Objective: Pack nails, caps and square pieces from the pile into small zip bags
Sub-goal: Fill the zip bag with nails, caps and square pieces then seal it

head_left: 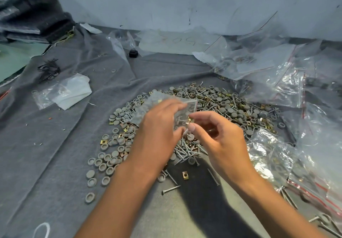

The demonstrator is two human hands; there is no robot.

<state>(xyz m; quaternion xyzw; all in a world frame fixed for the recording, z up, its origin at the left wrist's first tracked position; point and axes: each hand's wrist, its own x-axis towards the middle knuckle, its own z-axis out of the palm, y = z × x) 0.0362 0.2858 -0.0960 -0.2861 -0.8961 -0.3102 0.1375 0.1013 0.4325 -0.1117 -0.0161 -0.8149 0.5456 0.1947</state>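
Two hands meet over the pile (212,108) at frame centre. Left hand (159,128) grips a small clear zip bag (166,104), thumb under, fingers over the top. Right hand (220,136) pinches a brass square piece (190,120) at the bag's mouth, other fingers curled. Grey caps (109,163) spread toward 8 o'clock of the hands, nails (187,150) just below them. Loose clear bags (288,82) heaped at 2 o'clock, on grey cloth (55,145).
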